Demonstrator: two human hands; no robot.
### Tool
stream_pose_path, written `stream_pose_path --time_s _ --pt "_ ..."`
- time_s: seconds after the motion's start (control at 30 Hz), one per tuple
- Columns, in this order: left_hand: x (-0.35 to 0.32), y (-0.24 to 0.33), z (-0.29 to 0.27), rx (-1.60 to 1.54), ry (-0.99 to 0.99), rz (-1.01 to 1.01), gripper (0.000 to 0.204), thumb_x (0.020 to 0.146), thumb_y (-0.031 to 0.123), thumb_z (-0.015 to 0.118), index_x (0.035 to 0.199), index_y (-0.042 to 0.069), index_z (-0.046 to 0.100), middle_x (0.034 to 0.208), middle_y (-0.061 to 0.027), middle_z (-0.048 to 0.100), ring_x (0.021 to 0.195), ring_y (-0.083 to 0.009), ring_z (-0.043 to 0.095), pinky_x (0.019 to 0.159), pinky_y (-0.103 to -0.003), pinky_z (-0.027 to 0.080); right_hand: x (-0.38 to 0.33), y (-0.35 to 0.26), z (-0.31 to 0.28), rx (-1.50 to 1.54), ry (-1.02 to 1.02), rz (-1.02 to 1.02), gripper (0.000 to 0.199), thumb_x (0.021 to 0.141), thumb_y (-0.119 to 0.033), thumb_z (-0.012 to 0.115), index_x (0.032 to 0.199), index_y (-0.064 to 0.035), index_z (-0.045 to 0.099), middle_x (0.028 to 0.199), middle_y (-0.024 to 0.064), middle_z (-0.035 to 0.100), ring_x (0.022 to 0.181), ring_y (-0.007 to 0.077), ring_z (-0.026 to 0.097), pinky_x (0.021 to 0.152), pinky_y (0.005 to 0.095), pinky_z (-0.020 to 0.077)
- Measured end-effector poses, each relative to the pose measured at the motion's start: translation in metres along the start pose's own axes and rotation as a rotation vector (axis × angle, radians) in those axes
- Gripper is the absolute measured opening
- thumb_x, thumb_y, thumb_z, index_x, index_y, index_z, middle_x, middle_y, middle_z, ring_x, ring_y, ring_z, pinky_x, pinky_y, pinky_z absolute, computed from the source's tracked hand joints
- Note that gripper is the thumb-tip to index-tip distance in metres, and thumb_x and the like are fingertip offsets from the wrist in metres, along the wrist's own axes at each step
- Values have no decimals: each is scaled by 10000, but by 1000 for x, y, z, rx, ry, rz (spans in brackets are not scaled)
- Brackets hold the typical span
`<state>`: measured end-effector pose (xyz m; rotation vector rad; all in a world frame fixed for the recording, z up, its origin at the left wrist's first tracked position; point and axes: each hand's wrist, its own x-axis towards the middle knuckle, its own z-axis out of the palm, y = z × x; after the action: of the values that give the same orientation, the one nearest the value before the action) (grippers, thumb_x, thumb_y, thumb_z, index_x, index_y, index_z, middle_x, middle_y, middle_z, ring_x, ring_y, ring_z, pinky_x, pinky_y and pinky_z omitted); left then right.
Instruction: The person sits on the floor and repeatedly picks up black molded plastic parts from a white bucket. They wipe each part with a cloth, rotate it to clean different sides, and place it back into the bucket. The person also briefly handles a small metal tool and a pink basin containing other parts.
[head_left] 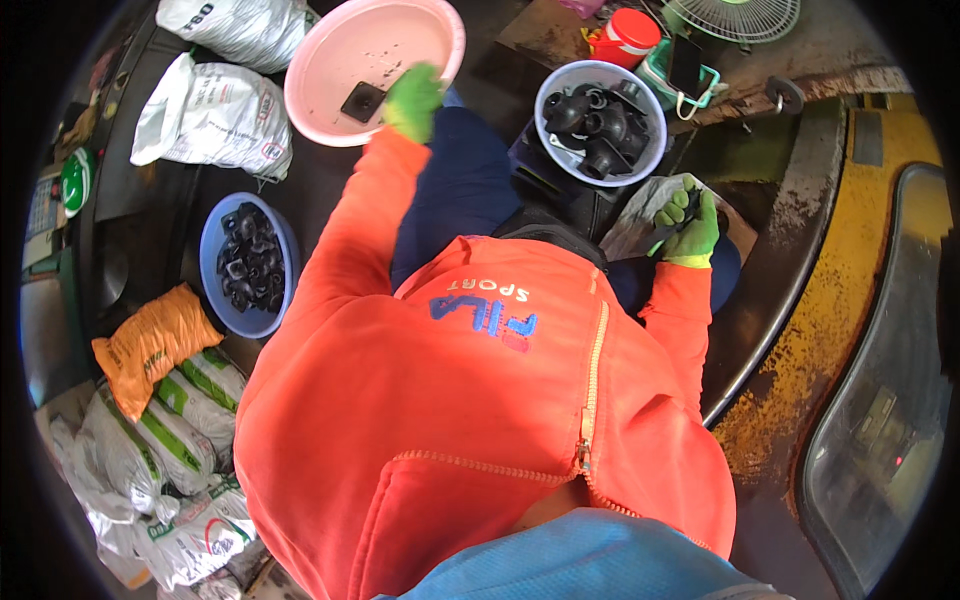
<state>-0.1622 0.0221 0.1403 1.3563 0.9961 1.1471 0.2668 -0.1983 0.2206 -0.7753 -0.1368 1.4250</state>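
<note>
Green-gloved left hand (413, 100) is closed, fingers curled at the rim of the pink basin (330, 50), just beside a black square part (362, 101) lying inside it. Right hand (688, 228), also gloved, grips a dark tool (668, 232) near the pale bowl (553, 90) of black pipe fittings (597, 125).

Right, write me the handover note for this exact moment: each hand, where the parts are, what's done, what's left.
Left hand, green-gloved, reaches over the pink basin, at its rim; whether it grips anything is unclear. The basin holds one flat black square piece.
Right hand, green-gloved, is closed on a dark tool or part above the lap.
Grey bowl ahead holds large black pipe fittings; blue bowl on the left holds smaller black fittings.
Done: one piece in the pink basin. Left: both bowls remain well filled.
</note>
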Motion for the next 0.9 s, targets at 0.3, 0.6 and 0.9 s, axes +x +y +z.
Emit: stream_pose_path --time_s 0.3,0.6,0.9 --pt "53 -19 214 1521 -578 273 541 762 190 666 1295 243 584 1335 -80 561 1310 -282 425 1042 -524 292 -6 13 27 -202 210 17 269 988 -343 488 1056 -103 588 698 -6 547 521 129 457 482 263 369" --pt "36 119 193 851 -734 63 613 654 417 749 1138 48 673 1057 -180 675 1016 -341 634 903 -409 489 -15 28 78 -664 270 -165 265 918 -220 628 1122 -53 604 794 -15 603 532 47 475 452 201 349" --pt "-38 198 205 304 -401 704 549 568 291 857 1025 69 649 1038 -132 653 945 -336 628 856 -434 482 -43 12 125 -109 -282 20 350 965 -273 531 1228 -42 557 839 16 631 506 72 455 431 201 313"
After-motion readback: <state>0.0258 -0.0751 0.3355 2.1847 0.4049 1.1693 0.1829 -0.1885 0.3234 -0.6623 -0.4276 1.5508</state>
